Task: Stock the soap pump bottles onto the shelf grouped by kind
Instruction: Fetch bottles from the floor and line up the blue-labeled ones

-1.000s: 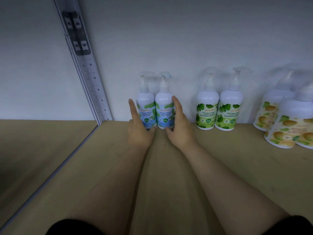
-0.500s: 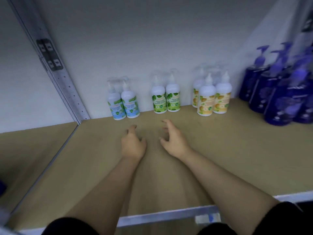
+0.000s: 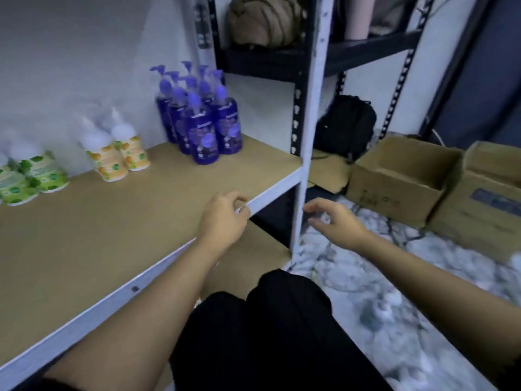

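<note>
Both hands are empty. The left hand [image 3: 225, 218] hangs over the front lip of the shelf [image 3: 270, 190], fingers loosely curled on nothing; the right hand [image 3: 335, 221] is out past the white upright post [image 3: 310, 122], fingers spread and relaxed, aimed toward the open cardboard box [image 3: 400, 176] on the floor. Whether that box has more stock in it, I can't tell from here. On the shelf board the kinds stand in groups: purple pump bottles [image 3: 203, 119] near the right end, orange-label bottles [image 3: 115, 153] to their left, green-label bottles [image 3: 25, 176] at the far left edge. Handling call: these look like rigid plastic, full and fairly heavy, with smooth, possibly slick sides. Best to wrap the body around the label; the pump neck looks like the weak point and could depress.
</note>
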